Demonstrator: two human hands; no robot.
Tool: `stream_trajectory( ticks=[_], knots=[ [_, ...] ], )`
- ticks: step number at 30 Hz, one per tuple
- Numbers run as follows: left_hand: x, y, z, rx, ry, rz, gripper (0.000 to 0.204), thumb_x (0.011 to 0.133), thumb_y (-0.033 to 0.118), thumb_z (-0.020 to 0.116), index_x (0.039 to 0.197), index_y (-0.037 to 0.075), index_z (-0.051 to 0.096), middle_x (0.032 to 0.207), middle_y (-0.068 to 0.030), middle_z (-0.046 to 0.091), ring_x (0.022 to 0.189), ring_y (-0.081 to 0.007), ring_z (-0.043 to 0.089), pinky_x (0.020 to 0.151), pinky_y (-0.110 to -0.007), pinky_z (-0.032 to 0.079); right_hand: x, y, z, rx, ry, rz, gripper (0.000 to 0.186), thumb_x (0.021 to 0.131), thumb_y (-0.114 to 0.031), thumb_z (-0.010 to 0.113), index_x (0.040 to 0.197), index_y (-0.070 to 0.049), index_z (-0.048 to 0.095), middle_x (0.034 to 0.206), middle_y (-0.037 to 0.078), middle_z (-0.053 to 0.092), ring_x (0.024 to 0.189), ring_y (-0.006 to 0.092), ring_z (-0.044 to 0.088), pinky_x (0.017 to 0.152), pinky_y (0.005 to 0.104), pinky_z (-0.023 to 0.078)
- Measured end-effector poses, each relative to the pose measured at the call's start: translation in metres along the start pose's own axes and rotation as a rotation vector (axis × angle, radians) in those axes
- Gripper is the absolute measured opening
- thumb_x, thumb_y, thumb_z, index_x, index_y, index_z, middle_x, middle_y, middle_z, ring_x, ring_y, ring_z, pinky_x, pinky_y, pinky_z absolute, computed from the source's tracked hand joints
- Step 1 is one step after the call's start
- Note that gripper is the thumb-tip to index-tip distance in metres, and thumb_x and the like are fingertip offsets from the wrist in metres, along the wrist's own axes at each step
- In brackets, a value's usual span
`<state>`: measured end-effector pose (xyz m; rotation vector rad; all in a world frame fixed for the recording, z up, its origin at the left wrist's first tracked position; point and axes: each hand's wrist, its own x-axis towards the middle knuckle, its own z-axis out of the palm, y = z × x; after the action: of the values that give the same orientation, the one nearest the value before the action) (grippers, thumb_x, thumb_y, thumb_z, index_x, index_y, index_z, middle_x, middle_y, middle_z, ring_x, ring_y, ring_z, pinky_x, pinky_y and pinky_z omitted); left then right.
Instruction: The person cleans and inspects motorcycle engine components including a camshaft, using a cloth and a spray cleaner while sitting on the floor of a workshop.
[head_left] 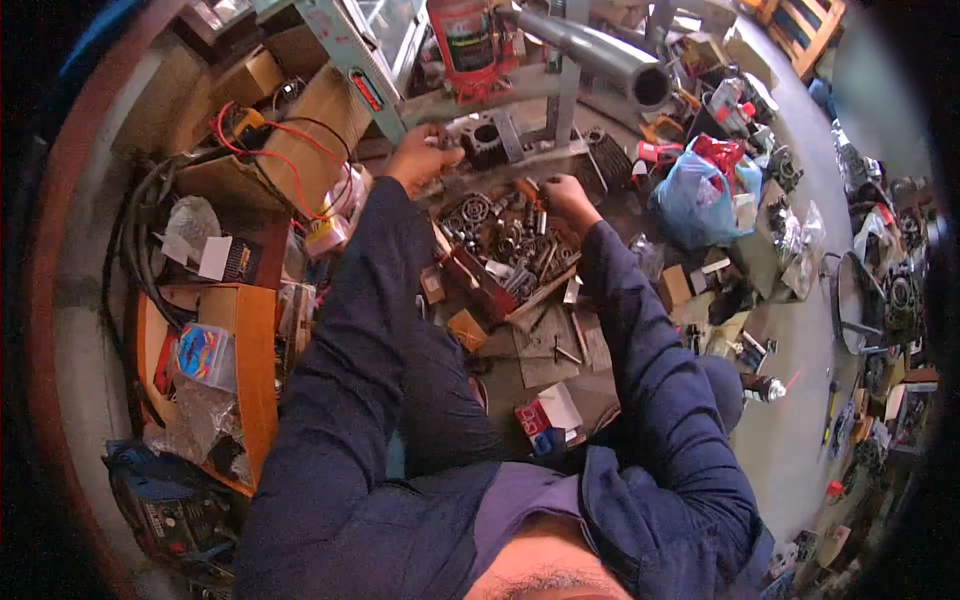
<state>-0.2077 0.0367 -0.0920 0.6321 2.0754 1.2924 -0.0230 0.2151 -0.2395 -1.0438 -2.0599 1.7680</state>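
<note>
My left hand (424, 157) is closed, its fingertips on a small dark metal piece I cannot make out. It is beside a metal cylinder block (488, 138) with a round bore, under the press frame. To the right, my right hand (570, 197) is curled over the edge of a tray of metal parts (515, 235), which holds rings, gears, bolts and springs. An orange-brown cylindrical piece (527, 188) lies by its fingertips; whether the fingers grip anything is hidden.
A red hydraulic jack (465, 50) stands in a grey frame (350, 60), with a thick steel pipe (600, 55) jutting towards me. Cardboard boxes (250, 370) and cables are at left. A blue plastic bag (695, 195), a spray can (763, 388) and scattered parts are at right.
</note>
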Motion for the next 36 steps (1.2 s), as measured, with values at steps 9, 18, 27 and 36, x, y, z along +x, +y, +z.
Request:
stream_trajectory(
  ticks=[9, 18, 27, 36],
  knots=[
    [0.028, 0.009, 0.001, 0.181, -0.028, 0.255, 0.044, 0.073, 0.015, 0.08, 0.112, 0.003, 0.062, 0.093, -0.0064, 0.066, 0.081, -0.015, 0.062, 0.07, -0.03, 0.05, 0.043, 0.033, 0.111, 0.061, -0.022, -0.057, 0.051, 0.088, -0.043, 0.065, 0.114, 0.0, 0.062, 0.09, 0.013, 0.069, 0.076, 0.0218, 0.066, 0.064, 0.0355, 0.052],
    [0.048, -0.009, -0.005, 0.181, -0.008, 0.195, 0.054, 0.07, 0.02, 0.083, 0.115, -0.001, 0.062, 0.09, -0.0088, 0.067, 0.075, -0.0166, 0.063, 0.065, -0.031, 0.051, 0.031, 0.011, 0.144, 0.25, 0.06, -0.093, 0.075, 0.084, -0.067, 0.052, 0.101, 0.004, 0.068, 0.096, 0.026, 0.067, 0.088, 0.0357, 0.065, 0.078, 0.0447, 0.048],
    [0.035, 0.032, 0.033, 0.238, -0.049, 0.395, 0.044, 0.071, 0.018, 0.083, 0.11, 0.006, 0.066, 0.097, -0.0088, 0.067, 0.087, -0.0182, 0.063, 0.074, -0.033, 0.051, 0.051, 0.189, -0.05, -0.918, -0.041, -0.325, 0.032, 0.078, -0.03, 0.069, 0.101, -0.006, 0.071, 0.091, 0.02, 0.069, 0.086, 0.0326, 0.068, 0.076, 0.0406, 0.052],
    [0.015, 0.051, 0.041, 0.183, 0.082, 0.435, 0.046, 0.068, 0.019, 0.084, 0.11, 0.006, 0.067, 0.101, -0.0089, 0.069, 0.09, -0.019, 0.065, 0.078, -0.033, 0.051, 0.029, 0.187, -0.042, -0.575, 0.052, -0.075, 0.031, 0.076, -0.026, 0.07, 0.102, -0.009, 0.071, 0.094, 0.019, 0.069, 0.089, 0.0334, 0.067, 0.08, 0.0405, 0.052]
  ],
)
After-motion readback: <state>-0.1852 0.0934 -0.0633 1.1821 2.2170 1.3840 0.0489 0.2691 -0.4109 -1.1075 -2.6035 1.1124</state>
